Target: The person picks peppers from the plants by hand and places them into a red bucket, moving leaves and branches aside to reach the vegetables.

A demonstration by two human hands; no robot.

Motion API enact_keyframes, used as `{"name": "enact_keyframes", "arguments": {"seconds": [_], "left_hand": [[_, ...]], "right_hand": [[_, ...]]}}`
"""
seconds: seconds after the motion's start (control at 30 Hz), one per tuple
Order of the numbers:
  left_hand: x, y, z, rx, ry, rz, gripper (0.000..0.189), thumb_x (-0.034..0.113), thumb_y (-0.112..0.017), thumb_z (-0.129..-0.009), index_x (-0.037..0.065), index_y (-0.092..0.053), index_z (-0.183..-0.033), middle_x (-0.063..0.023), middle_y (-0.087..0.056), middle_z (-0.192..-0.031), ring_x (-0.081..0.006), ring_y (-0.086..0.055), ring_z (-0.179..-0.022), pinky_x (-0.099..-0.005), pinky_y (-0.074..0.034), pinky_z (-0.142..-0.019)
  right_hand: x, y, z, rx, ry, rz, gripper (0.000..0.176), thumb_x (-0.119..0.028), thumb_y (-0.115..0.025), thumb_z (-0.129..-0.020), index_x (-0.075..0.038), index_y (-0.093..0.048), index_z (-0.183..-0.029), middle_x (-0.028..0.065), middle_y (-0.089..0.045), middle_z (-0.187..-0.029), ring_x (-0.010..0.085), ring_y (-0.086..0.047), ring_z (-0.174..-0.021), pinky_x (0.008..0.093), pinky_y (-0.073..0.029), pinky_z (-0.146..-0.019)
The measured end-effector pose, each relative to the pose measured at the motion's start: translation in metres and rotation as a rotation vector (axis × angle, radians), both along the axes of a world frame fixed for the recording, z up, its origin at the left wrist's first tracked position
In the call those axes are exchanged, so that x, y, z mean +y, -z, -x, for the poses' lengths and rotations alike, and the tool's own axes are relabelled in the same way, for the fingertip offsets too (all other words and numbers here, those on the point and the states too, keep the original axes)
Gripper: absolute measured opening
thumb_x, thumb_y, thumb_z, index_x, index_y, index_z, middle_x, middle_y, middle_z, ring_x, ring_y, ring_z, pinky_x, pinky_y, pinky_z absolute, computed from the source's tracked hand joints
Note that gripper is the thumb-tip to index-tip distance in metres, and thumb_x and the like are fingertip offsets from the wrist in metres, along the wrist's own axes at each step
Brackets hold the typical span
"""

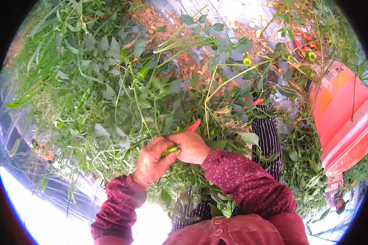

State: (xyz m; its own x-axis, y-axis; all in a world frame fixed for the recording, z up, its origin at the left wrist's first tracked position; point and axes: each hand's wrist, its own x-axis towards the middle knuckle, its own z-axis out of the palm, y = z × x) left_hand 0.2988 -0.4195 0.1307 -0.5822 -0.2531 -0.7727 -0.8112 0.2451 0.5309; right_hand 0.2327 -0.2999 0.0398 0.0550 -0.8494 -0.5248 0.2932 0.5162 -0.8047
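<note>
My left hand (151, 160) is closed around a green chili pepper (169, 151), which shows between its fingers and my other hand. Pressed up against it, my right hand (191, 146) has its fingers curled. A red chili pepper (194, 125) sticks out from the far side of my right hand, its other end hidden by the hand. Both hands are among leafy green pepper stems. Beyond them hangs a green pepper (143, 72) on the plant, and another red pepper (257, 101) lies to the right among the leaves.
A red plastic bucket (341, 118) lies or leans at the right. Several curled green peppers, such as one green pepper (247, 60), hang on stems toward the upper right. Pale plastic sheeting (229, 14) and dry leaves cover the ground at the back. My striped trouser leg (267, 139) is among the plants.
</note>
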Motion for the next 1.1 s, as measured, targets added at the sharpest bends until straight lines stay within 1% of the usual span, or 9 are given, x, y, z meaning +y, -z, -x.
{"name": "enact_keyframes", "arguments": {"seconds": [0.17,0.23,0.27,0.37,0.43,0.6,0.83,1.03,1.1], "left_hand": [[-0.005,-0.011,0.026,-0.068,-0.006,-0.191,0.015,0.008,-0.068,-0.077,-0.001,-0.063,-0.087,-0.0129,-0.062,-0.086,-0.022,-0.061,-0.078,-0.0307,-0.048,-0.067],[-0.005,0.002,0.035,0.203,0.064,-0.099,0.016,0.01,-0.068,-0.078,-0.002,-0.064,-0.089,-0.0152,-0.064,-0.09,-0.0232,-0.063,-0.083,-0.0309,-0.05,-0.07],[-0.014,0.011,0.037,0.159,0.146,-0.047,0.017,0.008,-0.062,-0.081,-0.002,-0.063,-0.095,-0.0171,-0.065,-0.091,-0.0236,-0.064,-0.088,-0.0321,-0.052,-0.074],[-0.032,0.043,0.067,0.03,0.257,0.084,0.02,0.004,-0.056,-0.081,-0.002,-0.061,-0.1,-0.0199,-0.064,-0.091,-0.0254,-0.065,-0.087,-0.0345,-0.052,-0.075],[-0.046,0.08,0.089,0.186,0.447,0.313,0.024,0.001,-0.051,-0.079,-0.003,-0.059,-0.101,-0.0233,-0.063,-0.092,-0.0297,-0.065,-0.085,-0.036,-0.052,-0.072],[-0.068,0.166,0.138,-0.143,0.869,0.49,0.024,0.007,-0.054,-0.076,0.003,-0.062,-0.098,-0.0196,-0.064,-0.09,-0.0358,-0.062,-0.083,-0.0416,-0.05,-0.07],[-0.056,0.213,0.103,-0.698,1.221,0.353,0.02,0.015,-0.059,-0.075,0.009,-0.07,-0.092,-0.0108,-0.068,-0.091,-0.0271,-0.066,-0.084,-0.0376,-0.052,-0.072],[-0.057,0.178,0.101,-0.757,1.322,0.247,0.021,0.009,-0.058,-0.074,0.009,-0.07,-0.092,-0.0102,-0.067,-0.095,-0.0273,-0.066,-0.085,-0.0371,-0.052,-0.07],[-0.063,0.164,0.088,-0.5,1.201,0.366,0.023,0.014,-0.06,-0.072,0.008,-0.068,-0.093,-0.0101,-0.067,-0.093,-0.0267,-0.065,-0.088,-0.0396,-0.051,-0.073]], "right_hand": [[0.005,0.006,-0.022,-0.009,-0.319,-0.097,0.015,-0.022,-0.058,-0.073,-0.011,-0.064,-0.079,0.0119,-0.063,-0.077,0.0333,-0.061,-0.072,0.043,-0.049,-0.064],[0.017,0.011,-0.048,-0.002,0.154,0.036,0.014,-0.02,-0.057,-0.073,-0.008,-0.063,-0.075,0.0122,-0.062,-0.074,0.0324,-0.061,-0.07,0.0424,-0.05,-0.065],[0.007,0.004,-0.026,0.059,-0.21,0.08,0.014,-0.018,-0.057,-0.073,-0.005,-0.062,-0.072,0.0122,-0.061,-0.073,0.0314,-0.061,-0.07,0.0426,-0.05,-0.065],[-0.001,-0.007,-0.014,0.16,-0.308,0.012,0.015,-0.018,-0.057,-0.073,-0.004,-0.059,-0.068,0.0121,-0.061,-0.073,0.0307,-0.061,-0.07,0.0425,-0.05,-0.064],[0.001,-0.008,-0.009,0.142,-0.271,0.019,0.015,-0.017,-0.057,-0.073,-0.003,-0.06,-0.07,0.0117,-0.061,-0.072,0.0308,-0.062,-0.068,0.0424,-0.051,-0.063],[0.004,-0.007,-0.017,0.165,-0.269,0.047,0.015,-0.016,-0.059,-0.071,-0.001,-0.061,-0.071,0.0125,-0.061,-0.071,0.0312,-0.061,-0.066,0.0426,-0.05,-0.062],[0.01,-0.004,-0.027,0.195,-0.14,0.081,0.014,-0.016,-0.061,-0.07,-0.002,-0.06,-0.07,0.0123,-0.061,-0.07,0.0303,-0.061,-0.065,0.0422,-0.051,-0.061],[0.009,-0.005,-0.024,0.203,-0.145,0.082,0.015,-0.017,-0.061,-0.07,-0.002,-0.06,-0.07,0.0127,-0.06,-0.071,0.0309,-0.061,-0.064,0.0425,-0.05,-0.061],[0.008,-0.005,-0.023,0.212,-0.14,0.059,0.016,-0.017,-0.062,-0.07,-0.001,-0.061,-0.07,0.0131,-0.06,-0.072,0.0316,-0.061,-0.066,0.0428,-0.05,-0.061]]}}
